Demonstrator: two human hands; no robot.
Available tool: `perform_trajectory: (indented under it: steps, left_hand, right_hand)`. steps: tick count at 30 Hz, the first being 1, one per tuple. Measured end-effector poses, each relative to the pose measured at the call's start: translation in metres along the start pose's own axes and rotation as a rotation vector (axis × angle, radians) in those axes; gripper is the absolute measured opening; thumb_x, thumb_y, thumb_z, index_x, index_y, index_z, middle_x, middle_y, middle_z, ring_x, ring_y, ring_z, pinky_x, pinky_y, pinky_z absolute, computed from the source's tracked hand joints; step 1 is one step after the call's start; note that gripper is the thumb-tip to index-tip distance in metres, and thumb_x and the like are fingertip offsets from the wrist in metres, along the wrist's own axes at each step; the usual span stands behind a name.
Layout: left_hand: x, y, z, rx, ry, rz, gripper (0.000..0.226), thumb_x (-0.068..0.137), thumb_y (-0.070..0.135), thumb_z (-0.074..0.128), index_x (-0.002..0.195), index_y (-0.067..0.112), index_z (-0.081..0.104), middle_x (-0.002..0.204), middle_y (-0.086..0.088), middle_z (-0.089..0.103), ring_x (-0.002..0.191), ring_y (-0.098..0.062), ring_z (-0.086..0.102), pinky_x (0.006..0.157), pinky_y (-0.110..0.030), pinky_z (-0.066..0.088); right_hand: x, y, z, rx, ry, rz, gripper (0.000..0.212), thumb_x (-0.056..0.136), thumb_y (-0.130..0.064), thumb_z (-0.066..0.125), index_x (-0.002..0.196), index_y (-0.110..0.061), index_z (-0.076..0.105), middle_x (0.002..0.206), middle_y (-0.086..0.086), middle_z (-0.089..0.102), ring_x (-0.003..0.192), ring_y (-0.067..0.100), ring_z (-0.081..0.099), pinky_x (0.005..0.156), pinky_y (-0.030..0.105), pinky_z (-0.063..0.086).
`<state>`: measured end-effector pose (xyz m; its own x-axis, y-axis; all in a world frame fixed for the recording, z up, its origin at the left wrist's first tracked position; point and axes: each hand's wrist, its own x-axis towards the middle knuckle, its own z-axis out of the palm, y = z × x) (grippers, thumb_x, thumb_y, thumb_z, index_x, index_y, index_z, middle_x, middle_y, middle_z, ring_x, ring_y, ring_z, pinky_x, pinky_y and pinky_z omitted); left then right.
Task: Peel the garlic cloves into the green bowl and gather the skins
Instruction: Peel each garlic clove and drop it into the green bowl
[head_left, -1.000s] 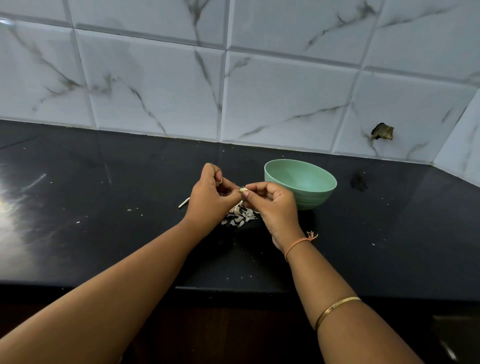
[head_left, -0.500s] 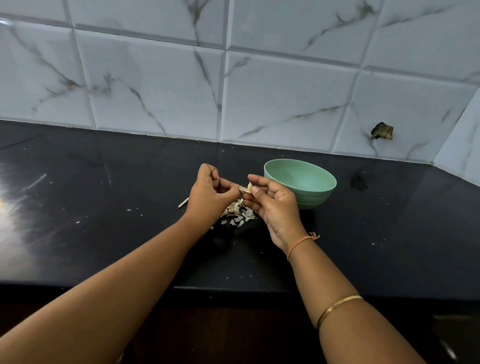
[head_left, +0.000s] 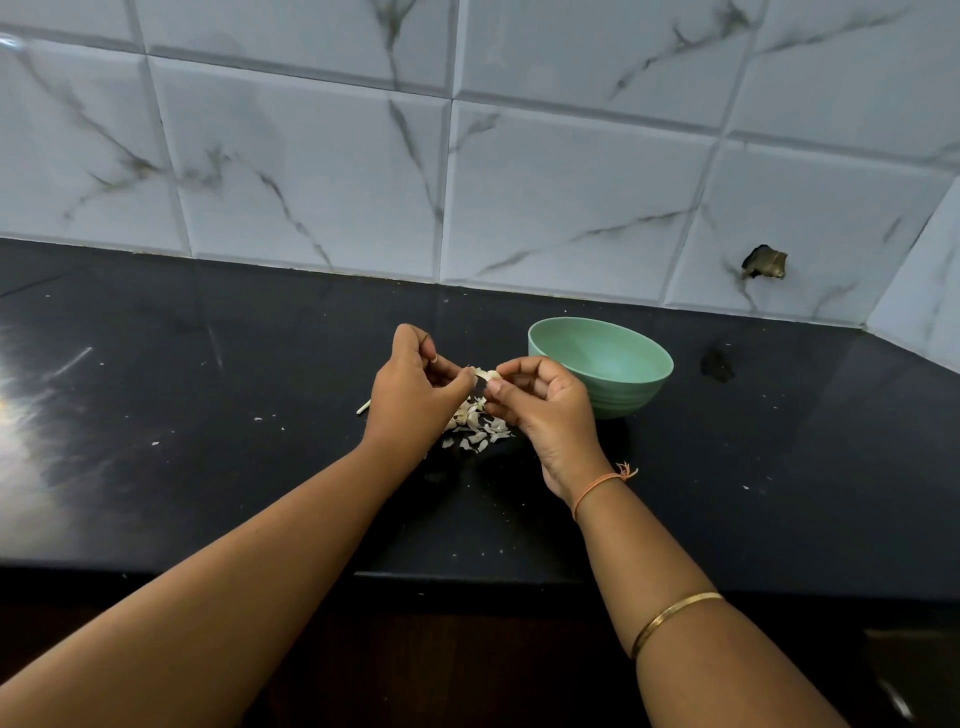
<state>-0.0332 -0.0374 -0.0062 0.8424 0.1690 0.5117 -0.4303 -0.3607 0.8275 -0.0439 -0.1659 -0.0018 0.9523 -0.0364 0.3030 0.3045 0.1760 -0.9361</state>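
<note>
Since half a second ago the right hand (head_left: 545, 410) has drawn its outstretched fingers into a curl, while both hands stay at the same spot over the black counter (head_left: 208, 441). The left hand (head_left: 410, 395) and the right each pinch an end of the garlic clove (head_left: 485, 374) between thumb and fingertips, holding it in the air just above the heap of skins (head_left: 480, 431). Just beyond the right hand stands the green bowl (head_left: 602, 364), upright, before the marbled tile wall (head_left: 571, 182).
</note>
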Motion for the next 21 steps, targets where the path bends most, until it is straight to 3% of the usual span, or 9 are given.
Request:
perform_trajectory:
  steps: [3,7,15,21]
  left_hand:
    - [0.0011,-0.0017,-0.0009,-0.002,0.007,0.001,0.044,0.081,0.011,0.072,0.078,0.026,0.031,0.078,0.002,0.068,0.066,-0.006,0.061,0.058,-0.010,0.047]
    - [0.0029,-0.0048,-0.0007,-0.005,-0.007,-0.002,0.041,0.081,0.006,0.072,0.082,0.023,0.034,0.084,0.003,0.067,0.077,-0.010,0.066,0.068,-0.018,0.054]
    - [0.0015,-0.0033,0.0001,-0.003,-0.025,0.000,0.041,0.081,0.016,0.073,0.082,0.024,0.033,0.076,0.006,0.068,0.062,0.006,0.061,0.057,-0.007,0.044]
    - [0.0026,-0.0035,-0.0004,0.004,-0.009,-0.021,0.036,0.084,0.016,0.071,0.084,0.020,0.035,0.076,0.008,0.067,0.068,0.000,0.062,0.058,-0.006,0.043]
  right_hand:
    - [0.0007,0.0009,-0.0004,-0.063,0.012,-0.037,0.020,0.077,0.010,0.065,0.081,-0.008,0.057,0.075,0.003,0.061,0.061,0.004,0.060,0.060,0.018,0.053]
    - [0.0024,0.0033,-0.0016,-0.132,0.027,-0.056,0.028,0.073,0.010,0.069,0.081,-0.014,0.056,0.075,0.004,0.057,0.069,0.012,0.057,0.063,0.020,0.052]
    - [0.0017,0.0045,-0.0022,-0.226,0.021,-0.108,0.022,0.076,0.005,0.069,0.075,-0.015,0.059,0.071,0.000,0.061,0.066,0.007,0.059,0.061,0.019,0.049]
    - [0.0008,0.0094,0.0034,-0.387,0.069,-0.211,0.013,0.086,-0.004,0.061,0.081,-0.016,0.064,0.067,-0.005,0.062,0.063,0.006,0.060,0.066,0.028,0.054]
